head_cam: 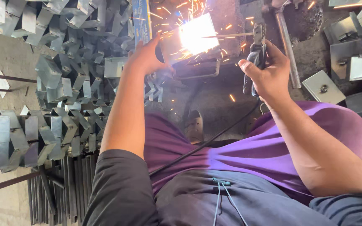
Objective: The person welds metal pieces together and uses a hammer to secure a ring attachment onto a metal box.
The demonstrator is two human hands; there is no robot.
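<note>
Sparks fly as the right hand grips an electrode holder at a bracket on the floor, steadied by the bare left hand, risking burns.

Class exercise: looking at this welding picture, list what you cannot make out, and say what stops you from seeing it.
- Head view: the joint on the metal box under the left hand is washed out by glare.
- Rod tip beyond the holder in the right hand: lost in the same glare.
- Hammer head: cut off by the top edge.
</note>
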